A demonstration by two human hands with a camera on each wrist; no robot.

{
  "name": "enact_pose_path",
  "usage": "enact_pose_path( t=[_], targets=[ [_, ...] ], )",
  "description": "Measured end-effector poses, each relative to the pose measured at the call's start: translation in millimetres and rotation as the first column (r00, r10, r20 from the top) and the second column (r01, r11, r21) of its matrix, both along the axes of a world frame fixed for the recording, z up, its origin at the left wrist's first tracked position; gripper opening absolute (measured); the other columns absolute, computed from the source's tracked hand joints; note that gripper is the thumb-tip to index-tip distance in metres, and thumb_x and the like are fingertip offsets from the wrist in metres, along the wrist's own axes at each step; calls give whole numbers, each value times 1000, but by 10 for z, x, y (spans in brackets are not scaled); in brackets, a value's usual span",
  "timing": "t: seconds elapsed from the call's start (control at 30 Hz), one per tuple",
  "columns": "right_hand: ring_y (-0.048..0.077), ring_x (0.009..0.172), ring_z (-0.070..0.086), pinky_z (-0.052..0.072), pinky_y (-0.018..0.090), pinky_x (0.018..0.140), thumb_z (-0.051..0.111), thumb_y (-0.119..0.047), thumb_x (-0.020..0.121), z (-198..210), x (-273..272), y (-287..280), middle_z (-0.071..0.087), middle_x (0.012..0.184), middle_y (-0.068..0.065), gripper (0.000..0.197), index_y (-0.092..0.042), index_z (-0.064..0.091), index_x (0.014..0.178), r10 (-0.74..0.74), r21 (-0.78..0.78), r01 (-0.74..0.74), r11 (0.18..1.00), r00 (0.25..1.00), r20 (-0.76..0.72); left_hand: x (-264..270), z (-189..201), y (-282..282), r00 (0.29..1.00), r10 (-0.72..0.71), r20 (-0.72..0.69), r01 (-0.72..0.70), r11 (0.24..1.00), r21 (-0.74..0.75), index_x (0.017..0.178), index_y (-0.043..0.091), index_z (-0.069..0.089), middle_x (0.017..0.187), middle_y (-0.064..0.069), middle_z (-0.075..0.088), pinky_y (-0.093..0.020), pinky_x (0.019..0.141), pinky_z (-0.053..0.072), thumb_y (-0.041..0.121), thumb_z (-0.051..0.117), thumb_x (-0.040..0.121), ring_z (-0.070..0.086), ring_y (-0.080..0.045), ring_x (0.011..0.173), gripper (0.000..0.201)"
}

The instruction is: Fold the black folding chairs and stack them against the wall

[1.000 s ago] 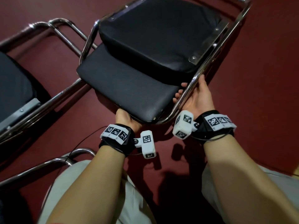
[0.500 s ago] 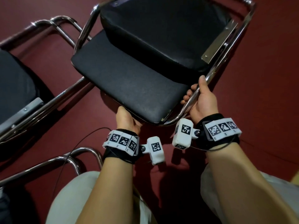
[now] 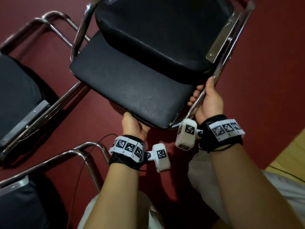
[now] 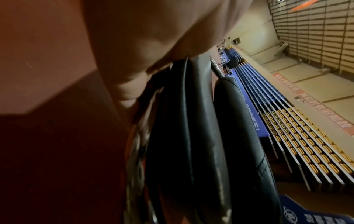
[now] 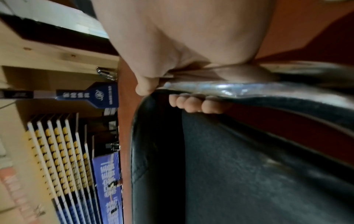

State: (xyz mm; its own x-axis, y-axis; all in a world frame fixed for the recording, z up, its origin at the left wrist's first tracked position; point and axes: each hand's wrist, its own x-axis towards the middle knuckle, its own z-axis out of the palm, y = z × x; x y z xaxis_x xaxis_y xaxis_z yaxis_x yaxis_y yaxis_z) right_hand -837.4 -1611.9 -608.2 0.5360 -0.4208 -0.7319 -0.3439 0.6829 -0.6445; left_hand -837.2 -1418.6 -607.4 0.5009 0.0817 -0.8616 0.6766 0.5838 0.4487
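A black folding chair (image 3: 132,80) with a chrome tube frame hangs tilted in front of me, its padded backrest (image 3: 156,35) lying close over the seat. My left hand (image 3: 133,126) grips the seat's near edge from below, its fingers hidden under the pad; the left wrist view shows them curled at the seat edge (image 4: 184,106). My right hand (image 3: 208,100) wraps the chrome side tube (image 5: 210,87), fingertips (image 5: 195,104) curled round it, thumb on top.
A second black chair (image 3: 18,96) lies at the left on the dark red floor (image 3: 264,71). Another chrome chair frame (image 3: 66,154) curves at the lower left beside my knees. A thin black cable (image 3: 85,162) crosses it. Wooden flooring (image 3: 290,154) begins at the lower right.
The chair has risen and swung nearer to me, both hands keeping their grip. My right hand has slid a little higher along the tube.
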Motion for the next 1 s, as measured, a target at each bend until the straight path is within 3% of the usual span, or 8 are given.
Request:
enact_pose_path(
  t=[0.13, 0.27, 0.5, 0.67, 0.8, 0.87, 0.93, 1.0],
  targets=[
    [13, 49, 48, 45, 27, 51, 50, -54, 96, 417, 42, -202, 50, 60, 0, 43, -14, 55, 81, 39, 17, -38, 999, 997, -70, 38, 470, -170, 999, 1, -48, 0, 1000, 30, 134, 9, 60, 122, -8, 71, -47, 90, 58, 24, 35, 102, 67, -29, 113, 43],
    [13, 48, 49, 47, 27, 52, 52, -53, 96, 867, 117, -414, 50, 59, -1, 43, -13, 55, 80, 35, 53, -29, 998, 991, -132, 72, 964, -354, 997, -3, -83, 8, 998, 63, 131, 9, 61, 119, -8, 72, -39, 69, 61, 21, 31, 102, 70, -27, 103, 43],
    [13, 50, 48, 47, 26, 53, 52, -56, 95, 1738, 329, -834, 48, 60, -2, 45, -14, 54, 78, 81, 132, -52, 990, 971, -226, 225, 1935, -696, 990, -75, -123, 96, 980, 173, 100, 14, 57, 62, 1, 60, -25, 45, 50, 18, 29, 102, 56, -13, 45, 29],
    [13, 50, 43, 43, 25, 55, 50, -55, 95, 2445, 675, -1211, 45, 59, -3, 45, -17, 50, 74, 97, 217, -39, 975, 959, -265, 557, 2729, -1031, 977, -135, -164, 168, 963, 210, 112, 11, 61, 87, -9, 66, -32, 51, 55, 22, 26, 103, 64, -23, 68, 37],
    [14, 53, 47, 45, 27, 57, 53, -43, 98, 2997, 1041, -1535, 48, 63, -2, 31, -18, 52, 79, 144, 222, -82, 972, 949, -281, 988, 3434, -1334, 972, -167, -166, 206, 947, 249, 115, 7, 61, 92, -14, 60, -38, 55, 57, 20, 32, 102, 62, -27, 70, 34],
    [16, 55, 50, 46, 29, 57, 55, -31, 99, 3200, 1211, -1657, 50, 67, 1, 18, -17, 52, 87, 168, 181, -121, 976, 947, -274, 1202, 3746, -1481, 973, -181, -145, 215, 937, 275, 113, 8, 62, 94, -15, 62, -47, 63, 60, 22, 34, 100, 63, -29, 75, 34],
    [17, 58, 51, 47, 31, 57, 56, -19, 98, 3417, 1353, -1767, 51, 70, 4, 9, -16, 50, 93, 175, 162, -137, 977, 953, -247, 1414, 4035, -1628, 973, -197, -125, 224, 935, 274, 108, 11, 64, 100, -15, 64, -62, 82, 56, 25, 36, 100, 63, -32, 89, 32],
    [18, 61, 53, 50, 32, 59, 56, -14, 98, 3605, 1460, -1851, 52, 72, 5, 7, -14, 50, 96, 193, 175, -154, 972, 953, -235, 1594, 4291, -1762, 967, -233, -103, 253, 932, 261, 103, 13, 66, 103, -14, 67, -66, 91, 51, 31, 39, 100, 62, -32, 94, 33]
  ],
)
